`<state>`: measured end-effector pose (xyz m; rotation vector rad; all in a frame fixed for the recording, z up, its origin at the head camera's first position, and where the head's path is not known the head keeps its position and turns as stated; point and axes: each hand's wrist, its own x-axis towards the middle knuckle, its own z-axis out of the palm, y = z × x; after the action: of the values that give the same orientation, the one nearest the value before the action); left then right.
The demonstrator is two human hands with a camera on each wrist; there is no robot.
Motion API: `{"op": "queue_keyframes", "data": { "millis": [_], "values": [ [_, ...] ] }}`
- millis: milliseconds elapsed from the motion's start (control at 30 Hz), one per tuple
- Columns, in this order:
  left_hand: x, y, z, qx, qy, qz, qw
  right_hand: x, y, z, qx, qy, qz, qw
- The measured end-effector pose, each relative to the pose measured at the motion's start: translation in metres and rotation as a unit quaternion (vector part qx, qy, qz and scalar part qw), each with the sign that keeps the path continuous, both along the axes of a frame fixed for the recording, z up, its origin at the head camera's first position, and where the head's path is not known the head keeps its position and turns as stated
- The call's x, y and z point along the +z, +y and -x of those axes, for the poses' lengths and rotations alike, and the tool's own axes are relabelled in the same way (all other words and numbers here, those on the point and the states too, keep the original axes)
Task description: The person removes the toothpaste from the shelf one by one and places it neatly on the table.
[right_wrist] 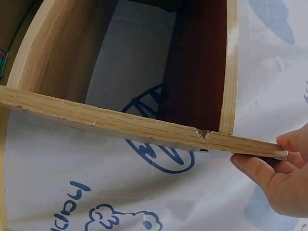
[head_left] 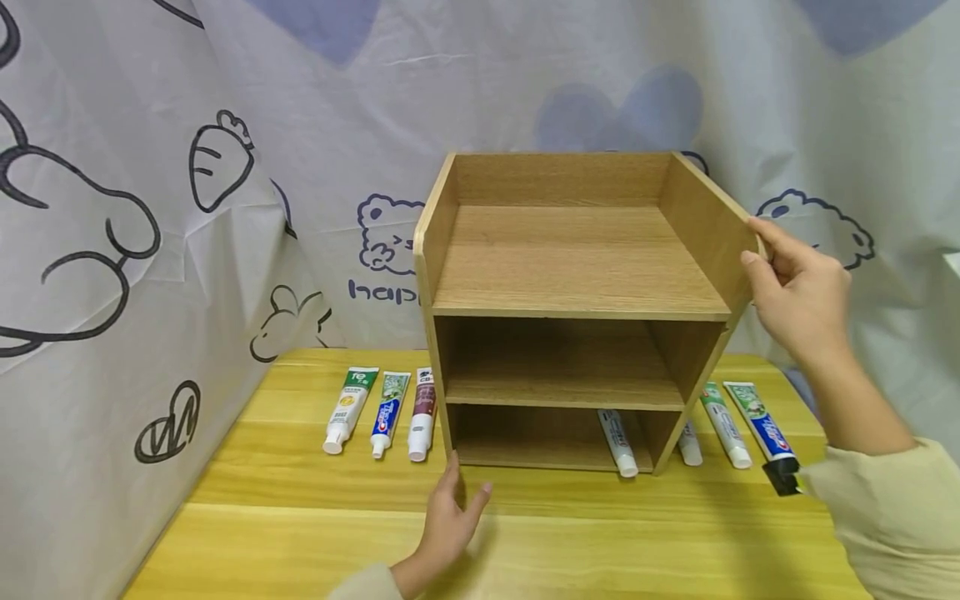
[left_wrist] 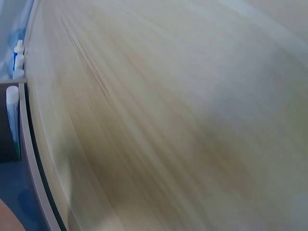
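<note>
A wooden desktop shelf [head_left: 581, 315] with an open top tier and two compartments stands in the middle of the head view. My right hand [head_left: 806, 292] grips its right side panel near the upper front corner; the right wrist view shows thumb and fingers [right_wrist: 260, 168] on either side of that board. Low at the shelf's front left corner, my left hand [head_left: 446, 521] has its fingers extended, the index fingertip at or very near the corner. A white toothpaste tube [head_left: 617, 442] shows in the lower compartment, its cap over the front edge.
Three toothpaste tubes [head_left: 386, 414] lie left of the shelf on the yellow wooden table [head_left: 285, 533]. More tubes [head_left: 725, 425] lie on the right, one partly hidden by the shelf. Beside them is a small black piece [head_left: 782, 477]. A printed white curtain [head_left: 300, 125] hangs behind.
</note>
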<state>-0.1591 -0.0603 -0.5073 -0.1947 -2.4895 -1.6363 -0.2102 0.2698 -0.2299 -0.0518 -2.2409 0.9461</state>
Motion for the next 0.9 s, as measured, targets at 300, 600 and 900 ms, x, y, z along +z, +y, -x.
{"op": "queue_keyframes", "data": {
  "millis": [300, 600, 900],
  "values": [
    [0.000, 0.018, 0.000, -0.032, 0.007, -0.017, 0.9993, 0.000, 0.005, 0.003, 0.007, -0.003, -0.024, 0.9997],
    [-0.003, 0.037, 0.000, -0.066, -0.011, -0.029, 0.9973, -0.001, 0.006, 0.005, 0.018, 0.041, -0.039, 0.9982],
    [-0.003, 0.055, 0.000, -0.075, -0.017, -0.035, 0.9964, -0.001, 0.006, 0.005, 0.022, 0.051, -0.040, 0.9976]
  ]
}}
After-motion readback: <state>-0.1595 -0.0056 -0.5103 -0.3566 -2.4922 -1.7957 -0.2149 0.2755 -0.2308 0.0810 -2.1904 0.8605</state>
